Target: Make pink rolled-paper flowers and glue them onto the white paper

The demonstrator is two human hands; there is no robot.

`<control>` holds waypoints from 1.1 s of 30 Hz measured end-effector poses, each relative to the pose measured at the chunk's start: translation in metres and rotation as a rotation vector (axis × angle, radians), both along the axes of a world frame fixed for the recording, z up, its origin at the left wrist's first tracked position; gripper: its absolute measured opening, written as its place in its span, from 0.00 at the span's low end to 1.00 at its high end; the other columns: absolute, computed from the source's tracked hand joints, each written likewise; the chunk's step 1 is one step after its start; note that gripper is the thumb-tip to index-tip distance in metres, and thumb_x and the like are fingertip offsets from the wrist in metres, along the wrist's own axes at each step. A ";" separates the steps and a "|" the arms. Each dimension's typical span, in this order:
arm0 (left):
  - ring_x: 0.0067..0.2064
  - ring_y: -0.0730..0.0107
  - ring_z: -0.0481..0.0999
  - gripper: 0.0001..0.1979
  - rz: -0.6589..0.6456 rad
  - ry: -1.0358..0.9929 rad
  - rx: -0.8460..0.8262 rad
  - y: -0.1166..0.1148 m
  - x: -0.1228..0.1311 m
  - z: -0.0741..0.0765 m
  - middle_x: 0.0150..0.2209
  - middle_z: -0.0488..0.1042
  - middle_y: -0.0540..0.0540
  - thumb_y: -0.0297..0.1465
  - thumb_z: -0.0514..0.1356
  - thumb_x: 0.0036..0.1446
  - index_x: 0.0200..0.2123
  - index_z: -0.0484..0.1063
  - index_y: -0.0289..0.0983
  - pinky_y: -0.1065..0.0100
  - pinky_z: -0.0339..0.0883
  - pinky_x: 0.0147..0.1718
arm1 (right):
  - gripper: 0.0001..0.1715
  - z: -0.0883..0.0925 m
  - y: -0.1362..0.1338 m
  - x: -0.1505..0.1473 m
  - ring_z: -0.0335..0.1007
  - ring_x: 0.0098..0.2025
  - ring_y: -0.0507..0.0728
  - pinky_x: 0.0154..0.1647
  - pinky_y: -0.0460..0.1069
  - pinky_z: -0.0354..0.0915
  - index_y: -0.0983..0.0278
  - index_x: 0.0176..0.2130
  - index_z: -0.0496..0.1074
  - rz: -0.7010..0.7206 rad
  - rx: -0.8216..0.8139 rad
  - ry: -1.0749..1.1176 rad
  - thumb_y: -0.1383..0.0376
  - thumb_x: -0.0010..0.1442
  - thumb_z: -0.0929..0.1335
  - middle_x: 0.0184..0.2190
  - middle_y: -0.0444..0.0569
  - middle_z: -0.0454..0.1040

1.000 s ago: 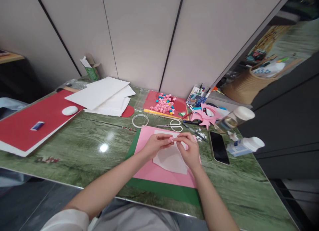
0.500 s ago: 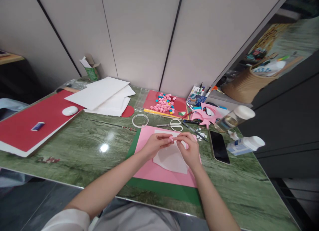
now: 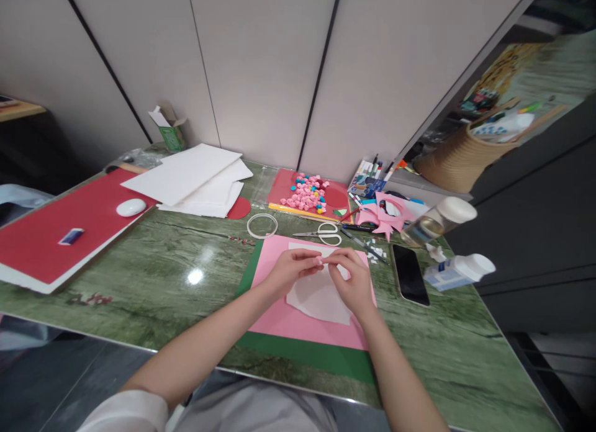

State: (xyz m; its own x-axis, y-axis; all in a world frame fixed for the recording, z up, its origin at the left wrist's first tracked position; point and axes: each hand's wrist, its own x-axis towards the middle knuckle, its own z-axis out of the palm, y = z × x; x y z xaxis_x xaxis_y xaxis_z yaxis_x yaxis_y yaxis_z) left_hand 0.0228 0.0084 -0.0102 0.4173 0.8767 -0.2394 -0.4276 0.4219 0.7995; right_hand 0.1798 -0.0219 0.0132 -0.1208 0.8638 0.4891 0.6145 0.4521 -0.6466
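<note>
I see both hands meeting over the middle of the green marbled tabletop (image 3: 139, 283). My left hand (image 3: 291, 272) and my right hand (image 3: 354, 282) come together fingertip to fingertip, and each grip is pinched shut on a tiny pink paper piece (image 3: 320, 259) held between them, just above the work surface. The piece is too small for me to make out its shape.

Directly under the hands lies a pale, translucent white paper sheet (image 3: 321, 298), resting on a pink rectangular paper sheet (image 3: 288, 320), which in turn lies on a dark green card sheet (image 3: 316, 357) whose edges show at the left and near sides.

Just beyond the hands I see white-handled scissors (image 3: 323, 233) and, to their left, a white ring of tape (image 3: 262, 225). Further back sits a heap of small pink and blue folded paper pieces (image 3: 307, 194) on a red sheet (image 3: 284, 187). To the right of the hands a black phone (image 3: 410, 274) lies flat, with a pink cut paper shape (image 3: 384, 215) behind it, a clear bottle with a white cap (image 3: 437, 221) tipped on its side near that, and a white plastic bottle (image 3: 459, 272) lying down beside the phone.

On the far left there is a red board (image 3: 69, 215) carrying a white oval mouse (image 3: 131, 207), next to a stack of white foam sheets (image 3: 195, 177).
</note>
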 end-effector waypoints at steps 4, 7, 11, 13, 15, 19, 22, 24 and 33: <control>0.35 0.68 0.74 0.15 -0.007 0.012 0.007 0.000 0.000 0.000 0.31 0.76 0.42 0.31 0.67 0.40 0.34 0.75 0.31 0.63 0.64 0.42 | 0.13 -0.005 0.000 0.001 0.65 0.37 0.55 0.40 0.52 0.62 0.58 0.35 0.74 -0.023 0.027 -0.068 0.72 0.54 0.62 0.32 0.47 0.67; 0.35 0.68 0.74 0.14 -0.005 0.007 0.008 -0.001 0.000 0.000 0.31 0.75 0.43 0.31 0.67 0.40 0.33 0.75 0.31 0.63 0.64 0.43 | 0.13 -0.007 0.000 0.002 0.65 0.37 0.55 0.39 0.52 0.62 0.59 0.35 0.73 -0.040 0.070 -0.126 0.71 0.54 0.63 0.32 0.47 0.68; 0.34 0.68 0.74 0.14 -0.002 -0.011 0.005 0.000 0.001 0.000 0.31 0.75 0.43 0.31 0.68 0.39 0.32 0.75 0.31 0.62 0.63 0.43 | 0.12 -0.007 -0.001 0.003 0.64 0.37 0.55 0.40 0.52 0.61 0.59 0.35 0.73 -0.052 0.142 -0.203 0.71 0.53 0.63 0.32 0.47 0.69; 0.34 0.68 0.74 0.14 -0.005 -0.020 0.000 0.000 0.000 0.000 0.30 0.75 0.43 0.31 0.68 0.39 0.32 0.75 0.31 0.62 0.63 0.43 | 0.13 -0.008 -0.001 0.003 0.64 0.37 0.55 0.40 0.52 0.60 0.59 0.36 0.73 -0.046 0.169 -0.230 0.72 0.53 0.63 0.32 0.48 0.69; 0.35 0.68 0.74 0.14 -0.010 -0.015 0.002 -0.001 0.000 0.001 0.31 0.75 0.43 0.31 0.68 0.39 0.32 0.75 0.32 0.63 0.63 0.42 | 0.13 -0.008 -0.001 0.003 0.64 0.37 0.54 0.40 0.52 0.60 0.60 0.36 0.73 -0.042 0.195 -0.246 0.72 0.53 0.63 0.32 0.48 0.69; 0.34 0.72 0.72 0.14 -0.009 0.052 0.034 -0.002 0.001 0.002 0.30 0.74 0.45 0.31 0.67 0.39 0.33 0.75 0.33 0.67 0.62 0.39 | 0.14 -0.009 -0.001 0.003 0.65 0.36 0.54 0.40 0.52 0.60 0.60 0.36 0.73 -0.039 0.242 -0.258 0.73 0.53 0.63 0.32 0.47 0.69; 0.30 0.75 0.68 0.14 0.017 0.117 0.058 -0.002 0.001 0.002 0.28 0.72 0.47 0.31 0.67 0.38 0.32 0.75 0.34 0.71 0.59 0.33 | 0.14 -0.010 -0.002 0.002 0.65 0.36 0.54 0.40 0.52 0.60 0.59 0.37 0.73 -0.033 0.260 -0.274 0.74 0.53 0.63 0.32 0.47 0.69; 0.28 0.77 0.66 0.13 0.034 0.150 0.071 -0.002 0.002 0.002 0.28 0.72 0.48 0.30 0.67 0.38 0.31 0.75 0.34 0.72 0.57 0.31 | 0.15 -0.010 -0.002 0.002 0.65 0.36 0.54 0.40 0.52 0.60 0.59 0.37 0.73 -0.028 0.269 -0.290 0.74 0.53 0.63 0.32 0.47 0.69; 0.29 0.76 0.65 0.11 0.022 0.182 0.116 -0.001 0.000 -0.001 0.28 0.70 0.49 0.28 0.63 0.40 0.32 0.74 0.34 0.72 0.57 0.32 | 0.15 -0.018 0.001 0.003 0.65 0.37 0.53 0.40 0.52 0.59 0.60 0.37 0.72 -0.021 0.313 -0.340 0.75 0.51 0.64 0.33 0.48 0.70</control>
State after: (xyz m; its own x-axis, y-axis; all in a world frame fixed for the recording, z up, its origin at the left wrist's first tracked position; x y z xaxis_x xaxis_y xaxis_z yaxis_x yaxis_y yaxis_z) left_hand 0.0226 0.0073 -0.0112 0.3573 0.9111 -0.2056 -0.2799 0.3145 0.9071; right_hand 0.1831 -0.0212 -0.0051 -0.3033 0.6847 0.6628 0.7791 0.5786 -0.2413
